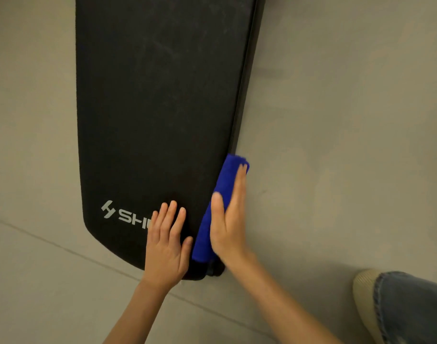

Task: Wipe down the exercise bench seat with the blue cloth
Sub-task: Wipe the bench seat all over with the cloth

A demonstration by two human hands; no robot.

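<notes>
- Nearest you, at the lower right, your jeans leg (411, 309) and a pale shoe (363, 294) stand on the grey floor (336, 120), just beside the near end of the exercise bench seat (157, 108); you seem to be leaning over it from that side.
- Your left hand (166, 247) lies flat on the near end of the seat, fingers (171, 219) stretched out and only slightly spread, gripping nothing. It looks placed there to brace you, or to steady the pad while the other hand works.
- Your right hand (228, 219) presses the blue cloth (223, 184) against the seat's right side edge. The palm is flat and the fingers lie straight and close together over the cloth, pushing rather than pinching. Held this way, the hand can slide the cloth along the edge.
- The cloth is folded into a long pad that runs along that edge, from near the corner up to just past your fingertips.
- White lettering near your left hand shows a slanted logo and "SH"; your hand covers the rest.
- Farther up, the black top shows faint pale streaks, so I judge most of it awaits wiping.
</notes>
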